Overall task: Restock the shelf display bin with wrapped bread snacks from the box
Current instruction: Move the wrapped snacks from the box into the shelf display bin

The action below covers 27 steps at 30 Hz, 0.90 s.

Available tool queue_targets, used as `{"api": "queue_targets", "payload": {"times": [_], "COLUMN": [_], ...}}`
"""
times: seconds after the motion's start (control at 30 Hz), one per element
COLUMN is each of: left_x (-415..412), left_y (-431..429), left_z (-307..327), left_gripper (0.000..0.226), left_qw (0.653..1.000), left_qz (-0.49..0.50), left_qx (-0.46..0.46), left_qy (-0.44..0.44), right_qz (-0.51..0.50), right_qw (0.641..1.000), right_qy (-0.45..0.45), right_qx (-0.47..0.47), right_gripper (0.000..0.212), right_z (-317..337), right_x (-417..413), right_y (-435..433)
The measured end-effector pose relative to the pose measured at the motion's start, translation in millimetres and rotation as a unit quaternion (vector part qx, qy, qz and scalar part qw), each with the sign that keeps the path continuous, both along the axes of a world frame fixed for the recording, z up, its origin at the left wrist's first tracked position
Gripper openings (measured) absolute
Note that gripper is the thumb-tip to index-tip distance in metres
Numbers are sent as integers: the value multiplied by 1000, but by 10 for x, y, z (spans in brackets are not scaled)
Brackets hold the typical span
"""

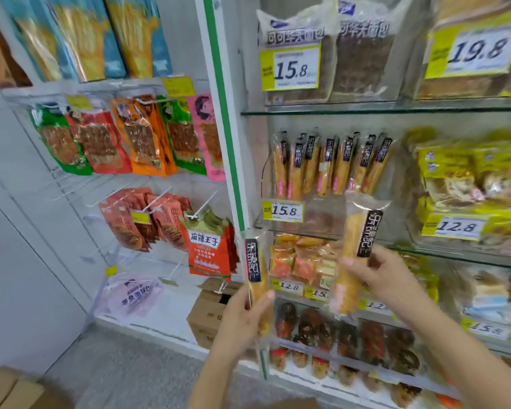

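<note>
My left hand [242, 317] grips one wrapped bread stick [257, 276] upright, in front of the shelf's green-edged post. My right hand [378, 276] holds a second wrapped bread stick [356, 252], tilted, just below the clear display bin [322, 214]. In that bin stand several identical bread sticks [331, 163] with black labels, upright in a row. A yellow price tag [282, 211] reading 15.8 hangs on the bin's front left. A cardboard box [210, 311] sits on the floor behind my left hand, partly hidden.
Glass shelves above and below carry other bagged breads and snacks [460, 178]. Hanging snack packets [148, 137] fill wire hooks on the left rack. Another cardboard box [9, 391] lies at the bottom left on the grey floor.
</note>
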<state>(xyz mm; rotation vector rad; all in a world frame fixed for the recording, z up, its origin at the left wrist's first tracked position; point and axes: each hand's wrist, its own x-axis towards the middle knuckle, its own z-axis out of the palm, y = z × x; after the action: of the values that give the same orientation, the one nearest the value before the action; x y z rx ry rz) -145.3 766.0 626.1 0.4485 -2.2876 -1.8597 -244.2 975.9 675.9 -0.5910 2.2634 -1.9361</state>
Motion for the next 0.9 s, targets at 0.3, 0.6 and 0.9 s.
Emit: {"api": "queue_targets", "payload": {"times": [0.3, 0.6, 0.9], "left_x": [-992, -2349, -3360], "left_y": [455, 714, 714], "left_z": [905, 1086, 789], "left_gripper": [18, 37, 19], "left_qw": [965, 956, 922], "left_qz": [1, 61, 98], "left_qx": [-193, -242, -363], "left_qy": [178, 157, -90], "right_qz": [-100, -169, -144], "right_qw": [980, 965, 959], "right_qy": [171, 164, -9], "right_qx": [-37, 117, 245], "right_gripper": [22, 45, 46], "right_z": [681, 468, 238], "right_x": [-597, -1851, -2764], "right_y": [379, 293, -122]}}
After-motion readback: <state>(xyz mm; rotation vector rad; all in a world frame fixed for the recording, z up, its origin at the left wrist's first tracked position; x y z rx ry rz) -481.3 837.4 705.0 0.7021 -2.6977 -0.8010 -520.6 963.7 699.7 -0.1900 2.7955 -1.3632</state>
